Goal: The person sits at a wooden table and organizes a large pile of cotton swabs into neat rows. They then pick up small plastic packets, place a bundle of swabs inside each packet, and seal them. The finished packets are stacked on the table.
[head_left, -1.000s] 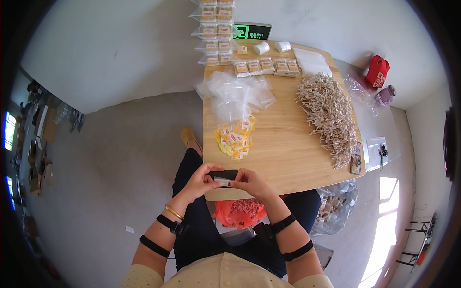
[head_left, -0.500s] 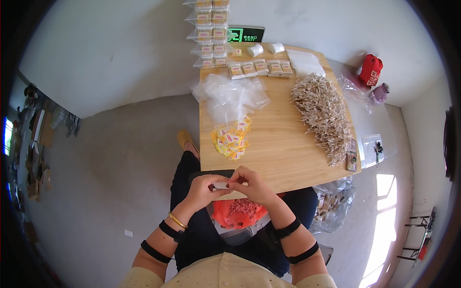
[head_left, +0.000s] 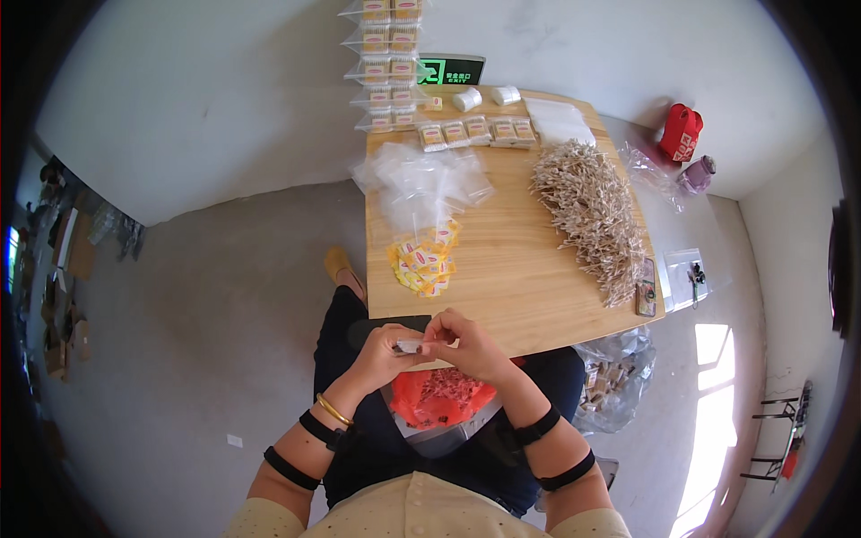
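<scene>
We see our left hand [head_left: 384,351] and right hand [head_left: 466,345] meeting just at the near edge of the wooden worktop [head_left: 520,269], above our lap. The fingers [head_left: 401,337] of the left hand are curled in and pinched on a small pale packet [head_left: 410,346]; the right hand's fingers [head_left: 441,330] are bent close together and grip its other end, so both hands are clamped on it with hardly any gap between them. The packet is mostly hidden by the fingers, but what shows lies with its long axis running left to right, roughly along the worktop's edge; which way its ends face we cannot tell.

Below the hands, an orange bag [head_left: 441,399] rests in our lap. On the worktop, well apart from the hands, lie a heap of yellow sachets [head_left: 424,260] under clear plastic bags [head_left: 421,179], and a long pile of pale wooden sticks [head_left: 592,211] to the right.
</scene>
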A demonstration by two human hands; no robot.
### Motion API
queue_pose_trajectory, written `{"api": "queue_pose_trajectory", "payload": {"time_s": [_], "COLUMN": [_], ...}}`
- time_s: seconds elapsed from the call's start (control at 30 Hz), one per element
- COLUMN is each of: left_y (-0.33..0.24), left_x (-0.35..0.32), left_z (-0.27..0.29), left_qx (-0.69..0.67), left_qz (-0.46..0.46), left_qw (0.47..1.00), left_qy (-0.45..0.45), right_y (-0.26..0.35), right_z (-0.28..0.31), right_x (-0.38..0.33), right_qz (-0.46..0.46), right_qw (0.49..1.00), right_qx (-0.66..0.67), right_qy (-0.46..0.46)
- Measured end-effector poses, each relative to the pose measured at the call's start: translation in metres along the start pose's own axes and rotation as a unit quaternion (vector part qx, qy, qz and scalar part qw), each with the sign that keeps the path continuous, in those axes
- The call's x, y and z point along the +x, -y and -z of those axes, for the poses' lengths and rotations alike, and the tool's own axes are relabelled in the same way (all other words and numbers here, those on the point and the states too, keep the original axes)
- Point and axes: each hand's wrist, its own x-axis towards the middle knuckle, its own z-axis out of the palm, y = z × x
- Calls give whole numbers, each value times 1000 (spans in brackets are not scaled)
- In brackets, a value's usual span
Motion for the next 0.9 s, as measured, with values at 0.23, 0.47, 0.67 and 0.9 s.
{"api": "queue_pose_trajectory", "payload": {"time_s": [0.23, 0.47, 0.67, 0.9], "left_y": [3, -3, -11, -17], "left_x": [4, 6, -1, -5], "left_z": [3, 7, 15, 20], "left_qx": [-187, -220, -282, -233], "left_qz": [98, 135, 177, 128], "left_qw": [972, 954, 923, 925], "left_qy": [103, 153, 192, 272], "right_y": [-1, 20, 28, 25], "right_z": [1, -7, -7, -9], "right_x": [7, 13, 8, -4], "right_qz": [-19, 52, 23, -7], "right_qw": [999, 994, 996, 999], "right_qx": [33, -32, -46, 39], "right_qy": [4, -88, -77, 9]}}
